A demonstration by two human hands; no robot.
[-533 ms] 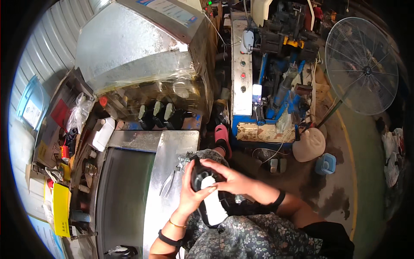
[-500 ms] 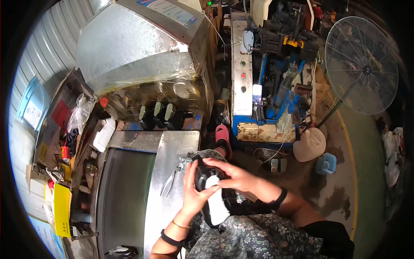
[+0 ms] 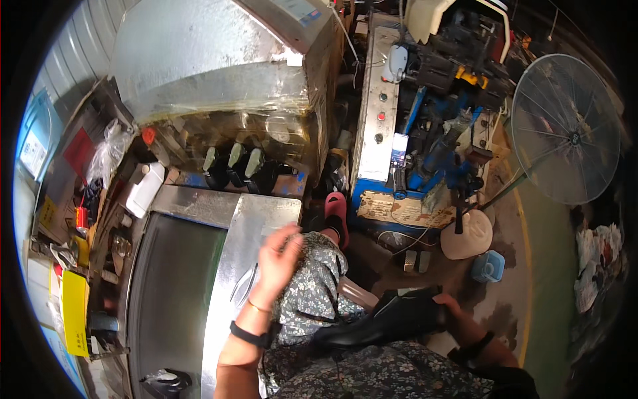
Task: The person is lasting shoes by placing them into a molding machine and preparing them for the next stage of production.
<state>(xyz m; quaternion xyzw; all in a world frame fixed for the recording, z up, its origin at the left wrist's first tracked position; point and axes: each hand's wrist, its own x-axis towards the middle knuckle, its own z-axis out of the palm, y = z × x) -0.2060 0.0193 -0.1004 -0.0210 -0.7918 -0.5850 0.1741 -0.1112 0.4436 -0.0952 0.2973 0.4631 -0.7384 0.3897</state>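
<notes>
So the two-handed hold got dropped. Half a second earlier, a black item with a white patch facing up was gripped between both hands. Now a black shoe point(image 3: 392, 321) was held by the right hand point(image 3: 457, 318) only, and no white patch could be seen on it. Whether it was the very same piece couldn't be told for sure, but it probably was, just rolled onto its side.

The right fingers were closed around the top end of the shoe, with the rest of it stretched out to the left of them, low over the flowery cloth point(image 3: 309, 272) on the lap. Some of that grip was hidden behind the shoe, so how tightly it was pinched couldn't be judged.

The left hand point(image 3: 275, 261) had been lifted clear. Its fingers were blurred, loosely bent and a bit apart, and nothing was seen in them. They were held near the right edge of the metal tabletop point(image 3: 262, 211); contact couldn't be made out. A curved metal tool point(image 3: 243, 286) was left lying just below and to the left of those fingers, and three black shoes point(image 3: 236, 171) were lined up well beyond them.

As for the work, the shoe seemed to be getting managed one-handed, with the left fingers freed up.
</notes>
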